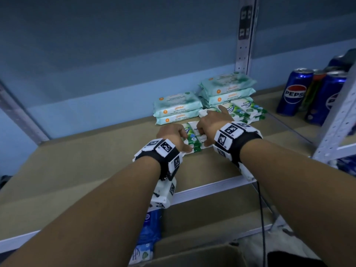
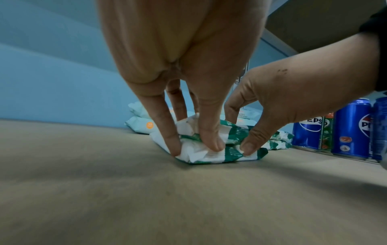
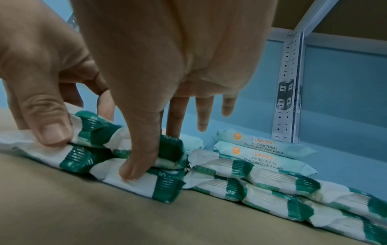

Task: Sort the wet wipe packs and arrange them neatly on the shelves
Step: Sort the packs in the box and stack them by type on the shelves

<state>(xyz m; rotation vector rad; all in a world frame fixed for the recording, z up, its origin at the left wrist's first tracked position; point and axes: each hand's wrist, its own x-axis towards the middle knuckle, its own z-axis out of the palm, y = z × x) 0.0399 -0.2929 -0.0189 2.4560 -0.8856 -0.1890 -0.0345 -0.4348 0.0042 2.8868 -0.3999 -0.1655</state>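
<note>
A two-high stack of green-and-white wipe packs [image 1: 192, 136] lies on the brown shelf board [image 1: 92, 170]. My left hand [image 1: 174, 136] pinches its left near end, thumb and fingers pressed into the wrapper [image 2: 220, 156]. My right hand [image 1: 209, 124] grips the right side: the thumb presses the near edge [image 3: 134, 167], one finger reaches behind, the others point straight. More green-and-white packs [image 1: 244, 110] sit stacked just right of it [image 3: 272, 187]. Pale teal Guardian packs [image 1: 177, 108] stand in two stacks behind [image 1: 227, 87].
Blue Pepsi cans [image 1: 294, 93] stand at the shelf's right end, past a metal upright [image 1: 243, 45]. The blue back wall is close behind the teal packs. Below the shelf edge lie blue wipe packs [image 1: 150, 228] and a cardboard box [image 1: 192, 253].
</note>
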